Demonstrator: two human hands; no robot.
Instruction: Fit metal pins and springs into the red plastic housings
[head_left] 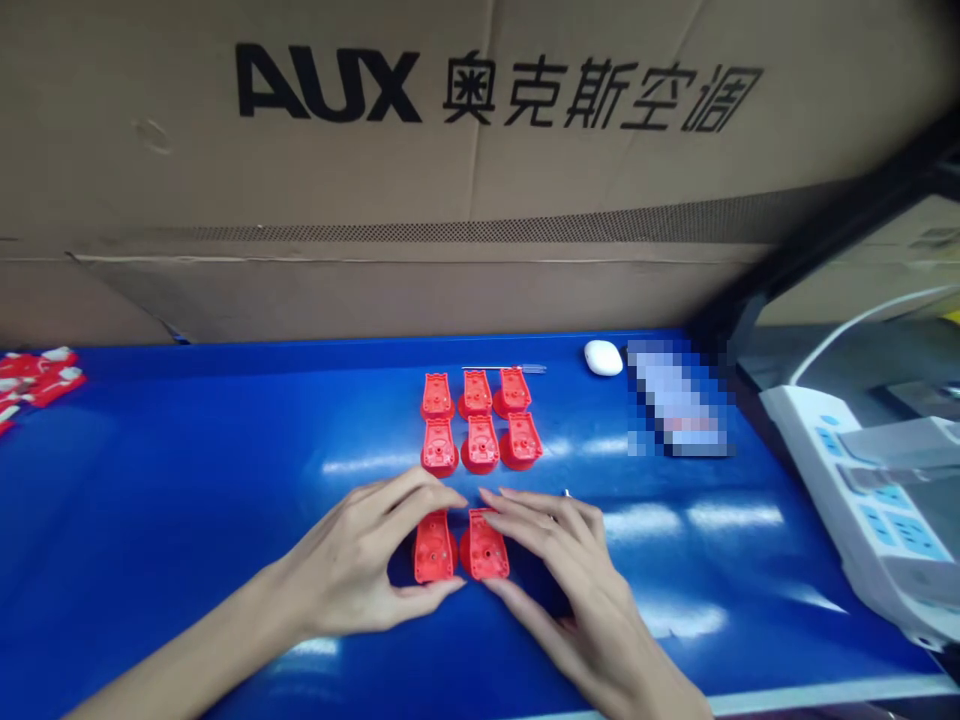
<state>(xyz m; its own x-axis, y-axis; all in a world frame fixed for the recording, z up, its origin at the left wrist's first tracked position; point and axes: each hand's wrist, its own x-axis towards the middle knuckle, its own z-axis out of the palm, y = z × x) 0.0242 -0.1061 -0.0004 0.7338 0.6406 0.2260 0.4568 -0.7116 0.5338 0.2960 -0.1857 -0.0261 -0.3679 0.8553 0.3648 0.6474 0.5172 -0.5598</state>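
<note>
On the blue table, my left hand (375,555) curves round a red plastic part (434,548), its thumb at the near edge and fingers at the far edge. My right hand (566,565) grips a second red part (486,546) the same way, just to the right. Both parts stand side by side with their hollow sides up. Beyond them, several like red parts (482,446) form two rows, close together. A thin metal rod (504,369) lies behind the back row.
A white rounded case (603,358) and a blurred-out flat object (679,400) lie at the back right. A white power strip (862,510) runs along the right edge. Red and white pieces (41,380) lie far left. A cardboard wall (337,290) stands behind.
</note>
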